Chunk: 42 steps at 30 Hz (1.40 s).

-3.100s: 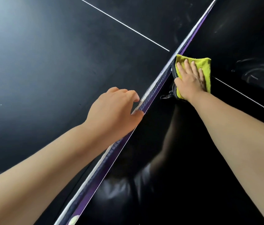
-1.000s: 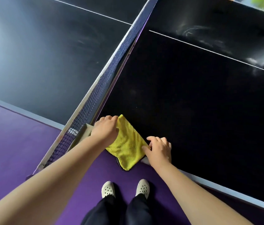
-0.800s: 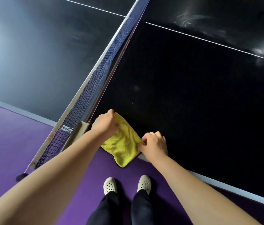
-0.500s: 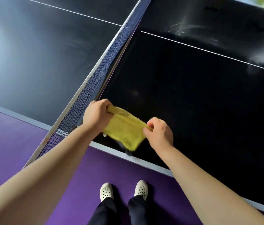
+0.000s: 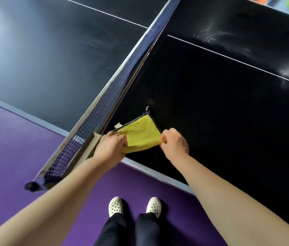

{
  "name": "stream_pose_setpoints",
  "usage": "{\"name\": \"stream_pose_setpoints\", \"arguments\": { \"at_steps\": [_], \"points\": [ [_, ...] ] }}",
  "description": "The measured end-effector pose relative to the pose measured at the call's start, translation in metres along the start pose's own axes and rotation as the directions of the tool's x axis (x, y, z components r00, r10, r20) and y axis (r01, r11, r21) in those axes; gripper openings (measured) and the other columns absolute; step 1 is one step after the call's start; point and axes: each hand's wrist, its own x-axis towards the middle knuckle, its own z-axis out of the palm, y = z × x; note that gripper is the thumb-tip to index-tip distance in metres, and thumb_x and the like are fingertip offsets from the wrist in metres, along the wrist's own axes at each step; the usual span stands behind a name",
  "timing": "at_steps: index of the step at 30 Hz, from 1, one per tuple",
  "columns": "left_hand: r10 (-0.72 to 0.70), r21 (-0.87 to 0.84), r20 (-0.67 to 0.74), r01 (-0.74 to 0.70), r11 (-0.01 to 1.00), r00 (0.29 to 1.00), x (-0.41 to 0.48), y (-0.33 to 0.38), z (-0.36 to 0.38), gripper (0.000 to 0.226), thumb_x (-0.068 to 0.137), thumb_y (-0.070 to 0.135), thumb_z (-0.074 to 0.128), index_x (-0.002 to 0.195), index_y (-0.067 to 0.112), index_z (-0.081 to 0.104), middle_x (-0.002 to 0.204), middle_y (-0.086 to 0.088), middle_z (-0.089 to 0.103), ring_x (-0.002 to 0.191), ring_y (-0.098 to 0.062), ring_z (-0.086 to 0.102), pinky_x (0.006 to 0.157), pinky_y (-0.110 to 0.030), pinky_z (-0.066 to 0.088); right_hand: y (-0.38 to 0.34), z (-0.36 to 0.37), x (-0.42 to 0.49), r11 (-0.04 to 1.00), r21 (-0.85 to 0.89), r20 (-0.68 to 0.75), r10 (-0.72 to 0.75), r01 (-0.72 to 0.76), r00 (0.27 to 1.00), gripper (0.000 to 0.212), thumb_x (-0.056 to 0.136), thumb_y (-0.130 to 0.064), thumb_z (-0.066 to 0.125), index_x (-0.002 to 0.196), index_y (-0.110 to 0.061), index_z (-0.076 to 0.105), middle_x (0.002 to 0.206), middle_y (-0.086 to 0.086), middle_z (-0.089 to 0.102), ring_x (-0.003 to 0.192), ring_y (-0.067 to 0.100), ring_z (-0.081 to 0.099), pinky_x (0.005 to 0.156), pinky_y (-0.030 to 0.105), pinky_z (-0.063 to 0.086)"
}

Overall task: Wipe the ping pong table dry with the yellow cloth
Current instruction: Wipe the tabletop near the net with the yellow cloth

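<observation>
The yellow cloth (image 5: 141, 134) lies spread near the front edge of the black ping pong table (image 5: 220, 107), close to the net. My left hand (image 5: 111, 147) grips its near left corner. My right hand (image 5: 174, 142) pinches its near right corner. The cloth's far corner, edged in dark trim, points away from me across the table. Faint wipe streaks show on the far right half of the table.
The net (image 5: 115, 86) runs diagonally from its post clamp (image 5: 33, 186) at lower left to the top middle. A white centre line (image 5: 229, 57) crosses the table. Below lies purple floor (image 5: 12, 148), with my white shoes (image 5: 116, 205) on it.
From one second ago, both hands took the cloth by its near corners at the table edge, lifted it and flipped it away from me, so it now lies farther onto the table.
</observation>
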Motion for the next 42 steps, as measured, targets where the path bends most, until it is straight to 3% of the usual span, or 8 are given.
{"name": "stream_pose_setpoints", "arguments": {
  "at_steps": [4,9,15,20,25,31,36,42],
  "points": [
    [0.093,-0.079,0.1,-0.085,0.993,0.991,-0.008,0.003,0.02,0.022,0.069,0.015,0.07,0.074,0.024,0.05,0.078,0.002,0.06,0.086,-0.025,0.054,0.071,-0.031,0.04,0.003,0.012,-0.008,0.994,-0.107,0.0,0.024,-0.024,1.0,0.018,0.09,-0.001,0.054,0.095,-0.018,0.061,0.107,0.001,0.052,0.104,0.021,0.049,0.076,0.029,0.038],
    [0.114,0.032,0.29,-0.129,0.991,0.95,-0.008,0.002,0.017,0.034,0.071,0.047,0.068,0.099,0.029,0.062,0.097,0.008,0.059,0.099,-0.015,0.047,0.076,-0.028,0.033,-0.013,0.012,0.016,0.987,0.058,-0.105,0.154,-0.148,0.983,0.029,0.093,-0.002,0.048,0.101,-0.02,0.069,0.111,-0.001,0.06,0.109,0.02,0.049,0.081,0.03,0.042],
    [0.003,-0.06,0.104,0.003,0.998,0.995,0.014,-0.001,0.004,0.037,0.089,0.039,0.056,0.123,0.024,0.055,0.118,0.003,0.058,0.115,-0.018,0.049,0.085,-0.03,0.041,-0.041,0.022,0.06,0.867,0.412,0.091,0.266,-0.28,0.96,0.041,0.092,-0.019,0.063,0.133,-0.02,0.056,0.115,-0.005,0.061,0.116,0.021,0.055,0.1,0.042,0.047],
    [-0.055,-0.053,0.009,0.055,0.997,0.998,0.035,0.001,0.003,0.046,0.092,0.039,0.054,0.134,0.022,0.045,0.126,0.001,0.053,0.118,-0.02,0.045,0.09,-0.032,0.039,-0.046,0.024,0.064,0.814,0.52,0.001,0.304,-0.26,0.953,0.019,0.083,-0.018,0.073,0.09,-0.034,0.064,0.094,-0.007,0.062,0.095,0.014,0.061,0.088,0.035,0.055],
    [-0.081,-0.152,-0.091,0.066,0.986,0.993,0.055,0.011,0.007,0.063,0.09,0.031,0.059,0.145,0.018,0.03,0.141,-0.003,0.046,0.132,-0.024,0.035,0.104,-0.037,0.033,-0.036,0.012,0.044,0.824,0.556,-0.083,0.184,-0.108,0.979,0.024,0.084,-0.017,0.073,0.08,-0.038,0.062,0.096,-0.006,0.065,0.091,0.005,0.06,0.075,0.017,0.048],
    [-0.126,-0.296,-0.13,0.083,0.952,0.983,0.07,0.026,0.017,0.044,0.085,0.033,0.065,0.126,0.021,0.056,0.115,-0.001,0.063,0.115,-0.024,0.047,0.095,-0.038,0.04,-0.022,0.004,0.031,0.815,0.579,-0.202,0.144,-0.001,0.969,0.022,0.083,-0.013,0.074,0.09,-0.026,0.058,0.087,-0.01,0.061,0.087,0.008,0.06,0.075,0.022,0.05],
    [-0.164,-0.392,-0.295,0.037,0.919,0.941,0.064,0.033,0.014,0.021,0.081,0.022,0.072,0.099,0.012,0.071,0.09,-0.002,0.069,0.097,-0.026,0.052,0.082,-0.04,0.042,-0.012,0.006,0.034,0.913,0.233,-0.371,-0.235,0.335,0.898,0.037,0.084,-0.012,0.07,0.121,-0.018,0.069,0.083,-0.011,0.054,0.085,0.011,0.049,0.085,0.028,0.042],
    [-0.176,-0.507,-0.296,0.002,0.862,0.939,0.052,0.031,0.012,0.024,0.073,0.021,0.078,0.096,0.016,0.07,0.081,0.02,0.056,0.092,-0.019,0.053,0.08,-0.036,0.045,-0.012,-0.007,0.04,0.858,0.487,0.014,-0.195,0.164,0.981,0.004,0.081,-0.014,0.077,0.085,-0.015,0.076,0.085,-0.005,0.058,0.088,0.008,0.052,0.075,0.013,0.041]
  ]
}}
